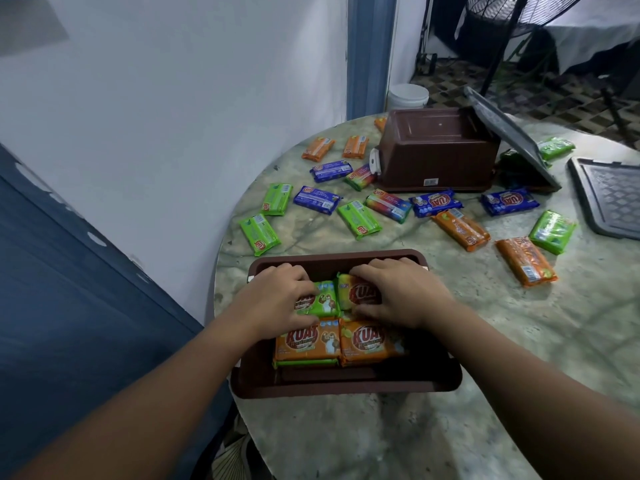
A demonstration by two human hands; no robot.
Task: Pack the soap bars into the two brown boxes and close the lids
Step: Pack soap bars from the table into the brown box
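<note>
Glossy printed plastic wrappers on the soap bars [459, 229], smooth brown plastic near box [346, 388], matching far box [436, 157], grey textured plastic lid [609, 195], polished marbled stone-look table [485, 341], matt painted wall [173, 133]

Both forearms bare, no sleeves; left hand [277, 299] and right hand [403, 294] ringless.

Near box [346, 386] (holding soap bars [337, 344]) sits before the far box [436, 157].

I get a single wide-angle view from my head, looking forward and steeply down onto the tabletop [433, 427]. It sits close over the near box [346, 389], with my forearms entering from the bottom edge and the room's floor beyond.
</note>
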